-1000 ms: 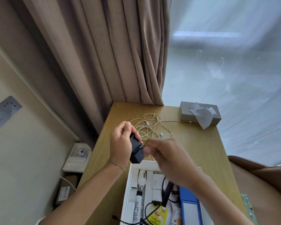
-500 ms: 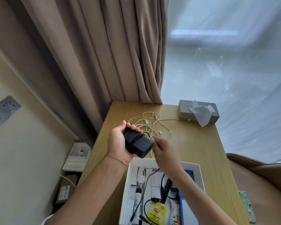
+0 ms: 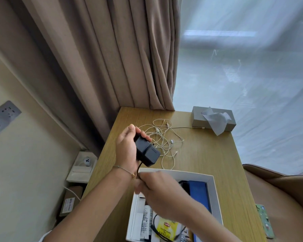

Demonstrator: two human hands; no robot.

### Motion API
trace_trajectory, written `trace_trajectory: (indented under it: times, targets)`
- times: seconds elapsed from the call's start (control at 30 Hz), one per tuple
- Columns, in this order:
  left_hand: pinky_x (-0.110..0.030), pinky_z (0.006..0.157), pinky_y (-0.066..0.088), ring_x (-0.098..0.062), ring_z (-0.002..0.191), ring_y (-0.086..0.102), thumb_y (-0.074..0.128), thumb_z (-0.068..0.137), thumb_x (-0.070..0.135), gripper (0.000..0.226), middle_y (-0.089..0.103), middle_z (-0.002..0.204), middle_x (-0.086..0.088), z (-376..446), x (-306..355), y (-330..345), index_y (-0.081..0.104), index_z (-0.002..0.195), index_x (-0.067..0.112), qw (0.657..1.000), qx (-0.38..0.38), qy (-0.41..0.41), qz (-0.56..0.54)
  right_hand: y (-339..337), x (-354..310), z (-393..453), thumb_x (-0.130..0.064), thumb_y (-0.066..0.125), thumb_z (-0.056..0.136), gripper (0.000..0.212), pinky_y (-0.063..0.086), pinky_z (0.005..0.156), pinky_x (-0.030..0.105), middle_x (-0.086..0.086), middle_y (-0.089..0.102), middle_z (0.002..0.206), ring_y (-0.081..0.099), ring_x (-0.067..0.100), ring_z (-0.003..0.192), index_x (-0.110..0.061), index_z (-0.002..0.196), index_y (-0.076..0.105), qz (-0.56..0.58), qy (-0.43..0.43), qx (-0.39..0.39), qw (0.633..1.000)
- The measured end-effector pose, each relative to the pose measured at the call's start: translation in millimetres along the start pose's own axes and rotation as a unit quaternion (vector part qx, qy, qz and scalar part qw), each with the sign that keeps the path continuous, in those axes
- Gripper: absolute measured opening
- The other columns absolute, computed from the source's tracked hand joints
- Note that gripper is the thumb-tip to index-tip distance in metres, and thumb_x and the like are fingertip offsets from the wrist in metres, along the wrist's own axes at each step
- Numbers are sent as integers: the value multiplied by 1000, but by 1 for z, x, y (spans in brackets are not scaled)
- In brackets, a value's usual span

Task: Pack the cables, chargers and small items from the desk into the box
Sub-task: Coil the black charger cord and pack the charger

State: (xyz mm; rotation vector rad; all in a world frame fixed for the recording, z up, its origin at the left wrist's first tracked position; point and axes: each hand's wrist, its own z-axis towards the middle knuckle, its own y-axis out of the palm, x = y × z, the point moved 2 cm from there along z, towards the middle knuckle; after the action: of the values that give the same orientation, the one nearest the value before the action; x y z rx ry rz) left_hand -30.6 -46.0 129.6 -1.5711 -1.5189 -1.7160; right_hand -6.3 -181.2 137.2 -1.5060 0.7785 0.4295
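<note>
While the left hand (image 3: pixel 125 151) grips a black boxy charger (image 3: pixel 146 152) above the wooden surface (image 3: pixel 205 154), right fingers (image 3: pixel 142 182) pinch its cord (image 3: pixel 139 169) over the white box (image 3: pixel 215 194), where a yellow packet (image 3: pixel 166 228) reads "Lipton Yellow Label Tea".

The desk (image 3: pixel 208 165) looks like wood veneer with fine, matt grain. The charger (image 3: pixel 147 153) is matt black plastic, wrapped by a thin black rubbery cord (image 3: pixel 140 167). The cables (image 3: pixel 164 137) are smooth and whitish. The box (image 3: pixel 215 194) is matt white card. The curtain (image 3: pixel 103 58) is soft brown cloth; a paper tissue (image 3: pixel 217 121) looks crumpled.
</note>
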Motion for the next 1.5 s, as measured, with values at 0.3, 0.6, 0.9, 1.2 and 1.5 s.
trace_trajectory:
  times: [0.3, 0.6, 0.9, 1.2, 1.5]
  targets:
    - [-32, 58, 54, -18, 58, 53, 47, 103, 25, 31, 52, 65, -6, -33, 0, 7, 52, 77, 10, 988, -116, -88, -48, -74, 59, 20, -20, 60, 100, 27, 29, 53, 19, -12, 44, 58, 38, 4, 54, -10, 76, 61, 152, -50, 182, 970]
    - [-28, 56, 54, -15, 54, 56, 49, 101, 28, 37, 55, 61, -1, -23, 11, 10, 59, 69, 15, 979, -55, -107, -167, 15, 91, 31, -20, 50, 101, 26, 33, 58, 29, -1, 49, 65, 39, 15, 61, -5, 81, 57, 324, 17, 209, 923]
    - [-32, 67, 51, -17, 59, 58, 46, 103, 24, 31, 57, 64, -1, -2, -23, -5, 58, 75, 14, 972, 14, -150, -183, 69, 52, 30, -18, 46, 98, 29, 42, 62, 36, -11, 49, 63, 49, 15, 62, -25, 71, 54, 99, 126, 47, 986]
    - [-29, 62, 54, -21, 63, 57, 55, 98, 27, 28, 55, 65, -10, -19, -26, -36, 58, 77, 8, 984, -124, -94, 91, -20, 29, -4, -24, 50, 101, 17, 44, 59, 31, -9, 61, 72, 52, 8, 59, -28, 86, 56, 37, 8, 15, 999]
    - [-31, 66, 54, -17, 63, 56, 57, 95, 28, 24, 53, 66, -1, -34, -10, -27, 60, 77, 14, 963, -112, -187, -159, -11, 99, 12, -9, 58, 99, 22, 35, 57, 25, -8, 53, 65, 44, 6, 59, -18, 79, 60, 177, 17, 195, 965]
